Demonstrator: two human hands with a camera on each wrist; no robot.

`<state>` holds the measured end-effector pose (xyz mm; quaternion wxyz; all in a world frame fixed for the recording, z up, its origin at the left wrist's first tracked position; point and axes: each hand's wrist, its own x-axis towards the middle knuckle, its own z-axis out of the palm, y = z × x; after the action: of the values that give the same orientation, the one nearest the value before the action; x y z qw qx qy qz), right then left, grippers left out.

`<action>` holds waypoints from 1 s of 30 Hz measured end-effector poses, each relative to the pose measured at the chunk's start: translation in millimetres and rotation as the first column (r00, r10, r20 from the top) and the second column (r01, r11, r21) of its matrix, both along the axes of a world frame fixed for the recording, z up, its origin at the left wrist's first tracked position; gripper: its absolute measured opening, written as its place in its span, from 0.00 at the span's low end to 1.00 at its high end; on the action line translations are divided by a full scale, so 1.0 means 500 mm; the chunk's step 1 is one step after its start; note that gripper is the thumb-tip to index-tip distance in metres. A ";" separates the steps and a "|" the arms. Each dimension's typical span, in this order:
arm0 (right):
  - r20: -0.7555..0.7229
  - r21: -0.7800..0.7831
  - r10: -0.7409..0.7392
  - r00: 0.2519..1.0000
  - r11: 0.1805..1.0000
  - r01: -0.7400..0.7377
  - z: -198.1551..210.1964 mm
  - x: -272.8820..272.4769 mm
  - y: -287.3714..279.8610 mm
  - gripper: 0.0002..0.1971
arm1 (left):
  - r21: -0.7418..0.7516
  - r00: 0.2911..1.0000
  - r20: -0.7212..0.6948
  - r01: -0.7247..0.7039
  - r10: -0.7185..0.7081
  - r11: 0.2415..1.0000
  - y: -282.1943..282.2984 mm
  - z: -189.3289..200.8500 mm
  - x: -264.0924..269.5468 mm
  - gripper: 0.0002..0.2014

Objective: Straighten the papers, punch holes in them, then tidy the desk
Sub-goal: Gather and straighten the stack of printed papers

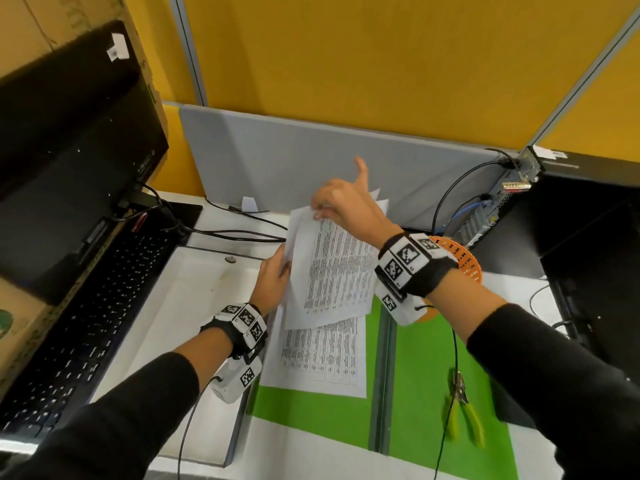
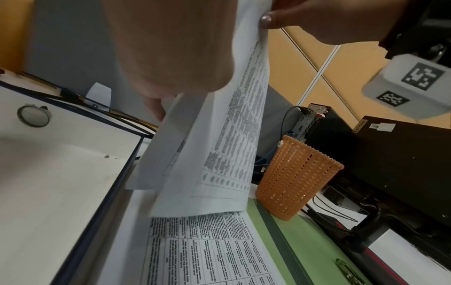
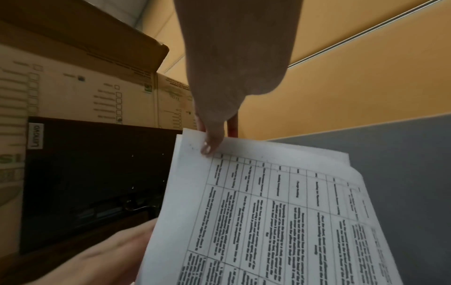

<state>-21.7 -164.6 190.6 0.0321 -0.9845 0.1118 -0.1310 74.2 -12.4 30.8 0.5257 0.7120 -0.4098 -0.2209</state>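
A stack of printed papers (image 1: 332,268) is lifted and tilted over the desk, its sheets fanned and uneven. My right hand (image 1: 341,202) pinches the stack's top edge (image 3: 212,144), thumb in front and fingers behind. My left hand (image 1: 273,275) grips its left edge, fingers behind the sheets (image 2: 202,146). Another printed sheet (image 1: 322,355) lies flat below, partly on the green mat (image 1: 422,375). No hole punch is in view.
An orange mesh cup (image 2: 297,179) stands right of the papers. Green-handled pliers (image 1: 462,414) lie on the mat. A keyboard (image 1: 86,323) and monitor (image 1: 69,150) are at left, a black computer case (image 1: 588,237) with cables at right, and a white tray (image 1: 194,306) beside my left hand.
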 end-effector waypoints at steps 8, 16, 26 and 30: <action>0.100 0.079 -0.038 0.994 0.996 0.030 0.003 0.011 0.001 0.07 | -0.115 0.983 -0.180 0.019 -0.039 0.993 0.002 0.054 -0.035 0.15; -0.031 0.210 -0.186 0.982 0.959 0.189 -0.008 -0.032 -0.048 0.22 | -0.174 0.982 -0.146 -0.148 0.123 0.974 -0.001 0.042 -0.014 0.16; 0.098 0.961 -0.620 0.778 0.261 0.087 -0.131 -0.169 -0.082 0.25 | -0.134 0.982 -0.134 -0.153 0.135 0.979 0.004 0.032 0.016 0.17; 0.008 0.991 -0.642 0.767 0.107 0.079 -0.195 -0.185 -0.056 0.25 | -0.121 0.978 -0.148 -0.168 0.150 0.978 -0.002 0.027 0.011 0.16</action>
<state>-114.5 -192.5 93.2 0.6231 -0.6194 0.4031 -0.2561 79.7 -13.5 44.4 0.6150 0.6890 -0.3279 -0.1988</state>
